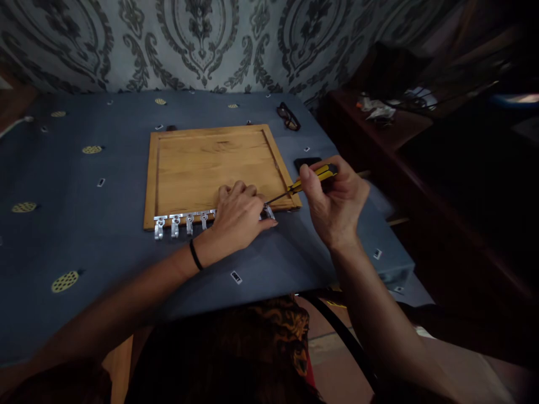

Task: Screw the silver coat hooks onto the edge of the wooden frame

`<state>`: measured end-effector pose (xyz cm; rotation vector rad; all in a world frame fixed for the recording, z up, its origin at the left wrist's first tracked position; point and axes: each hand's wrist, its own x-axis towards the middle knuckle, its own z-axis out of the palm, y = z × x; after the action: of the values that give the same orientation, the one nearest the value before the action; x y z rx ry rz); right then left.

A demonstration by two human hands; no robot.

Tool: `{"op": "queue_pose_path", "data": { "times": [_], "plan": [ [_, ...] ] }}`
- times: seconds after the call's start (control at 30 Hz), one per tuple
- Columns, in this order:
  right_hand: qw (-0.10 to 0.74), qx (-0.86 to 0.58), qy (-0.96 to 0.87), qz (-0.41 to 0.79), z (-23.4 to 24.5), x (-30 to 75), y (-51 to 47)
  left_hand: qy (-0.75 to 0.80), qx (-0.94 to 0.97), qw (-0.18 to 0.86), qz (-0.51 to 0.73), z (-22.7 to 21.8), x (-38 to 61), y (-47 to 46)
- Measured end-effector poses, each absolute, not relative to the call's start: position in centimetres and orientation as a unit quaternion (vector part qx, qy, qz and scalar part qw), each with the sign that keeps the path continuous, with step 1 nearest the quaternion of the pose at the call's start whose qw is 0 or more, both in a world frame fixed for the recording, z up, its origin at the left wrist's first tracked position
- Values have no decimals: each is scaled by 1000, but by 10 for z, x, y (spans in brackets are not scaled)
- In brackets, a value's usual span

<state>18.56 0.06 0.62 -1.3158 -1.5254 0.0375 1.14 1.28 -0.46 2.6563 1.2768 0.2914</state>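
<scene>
A wooden board with a raised frame lies flat on the table. Along its near edge runs a metal hook rail with several silvery hooks hanging over the side. My left hand is closed over the rail's right part, fingers curled on the board and thumb at the near edge, covering some hooks. In my right hand is a yellow and black screwdriver, slanting down to the left. Its tip reaches the rail's right end, beside my left fingers; whether a screw sits there cannot be made out.
A blue patterned tablecloth covers the table. Dark-framed glasses lie behind the board to the right. A flat black object sits partly behind my right hand. Dark furniture with clutter stands along the right; patterned fabric hangs behind.
</scene>
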Motion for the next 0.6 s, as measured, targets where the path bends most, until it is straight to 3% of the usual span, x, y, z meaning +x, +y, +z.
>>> {"op": "queue_pose_path", "data": {
  "times": [0.37, 0.6],
  "plan": [
    [570, -551, -609, 11, 9, 180, -8, 438, 885, 132, 87, -3, 14, 16],
    [547, -557, -625, 16, 5, 179, -11, 432, 889, 121, 94, -4, 13, 15]
  ]
}}
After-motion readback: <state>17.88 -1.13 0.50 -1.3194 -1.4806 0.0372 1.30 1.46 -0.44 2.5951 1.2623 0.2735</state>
